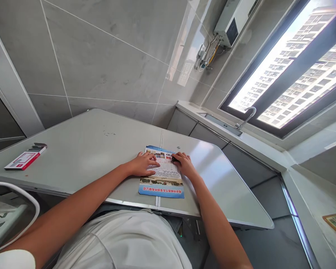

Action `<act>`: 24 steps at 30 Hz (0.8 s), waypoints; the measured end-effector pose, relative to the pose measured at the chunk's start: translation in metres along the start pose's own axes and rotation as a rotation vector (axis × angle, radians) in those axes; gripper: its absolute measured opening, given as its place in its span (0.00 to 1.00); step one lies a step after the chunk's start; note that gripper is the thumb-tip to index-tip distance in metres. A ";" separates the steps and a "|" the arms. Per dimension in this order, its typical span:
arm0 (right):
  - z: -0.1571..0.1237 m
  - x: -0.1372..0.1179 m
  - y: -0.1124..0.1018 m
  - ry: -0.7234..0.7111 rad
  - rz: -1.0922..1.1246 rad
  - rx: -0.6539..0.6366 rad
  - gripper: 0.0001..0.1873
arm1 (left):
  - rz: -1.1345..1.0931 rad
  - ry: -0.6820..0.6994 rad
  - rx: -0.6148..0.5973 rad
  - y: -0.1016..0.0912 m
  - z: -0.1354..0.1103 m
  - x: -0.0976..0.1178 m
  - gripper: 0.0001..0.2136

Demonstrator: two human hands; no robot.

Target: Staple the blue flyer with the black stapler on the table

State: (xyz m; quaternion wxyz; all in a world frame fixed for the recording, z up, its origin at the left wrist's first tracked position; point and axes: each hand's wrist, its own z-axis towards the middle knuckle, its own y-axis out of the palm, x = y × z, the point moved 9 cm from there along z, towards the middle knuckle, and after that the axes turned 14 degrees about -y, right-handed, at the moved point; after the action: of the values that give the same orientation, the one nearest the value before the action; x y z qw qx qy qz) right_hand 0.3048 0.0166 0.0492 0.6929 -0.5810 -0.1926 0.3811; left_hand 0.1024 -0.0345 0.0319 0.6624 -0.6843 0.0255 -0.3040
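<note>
Below frame centre, presses a blue-edged printed paper sheet (168,172) with left fingers (154,163) apart, likely to steady it, clamping right fingers (180,155) on a small black object (173,159).

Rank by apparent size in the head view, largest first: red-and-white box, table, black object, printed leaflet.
1. Table
2. Printed leaflet
3. Red-and-white box
4. Black object, partly hidden by the right hand
</note>
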 end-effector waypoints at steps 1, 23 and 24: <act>-0.004 0.004 -0.004 0.015 0.011 0.022 0.29 | 0.001 0.001 0.003 -0.001 -0.001 0.000 0.19; 0.005 -0.011 -0.011 0.061 0.217 0.305 0.12 | 0.001 0.017 0.117 -0.013 -0.004 0.000 0.12; 0.010 -0.023 -0.004 0.006 0.250 0.269 0.13 | 0.008 -0.007 0.148 -0.016 -0.003 -0.002 0.08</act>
State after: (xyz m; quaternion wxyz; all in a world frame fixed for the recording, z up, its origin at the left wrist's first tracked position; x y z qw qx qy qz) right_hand 0.2844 0.0058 0.0592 0.7121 -0.5036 -0.0644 0.4849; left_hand 0.0937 -0.0348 0.0454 0.7124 -0.6345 0.0035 -0.2999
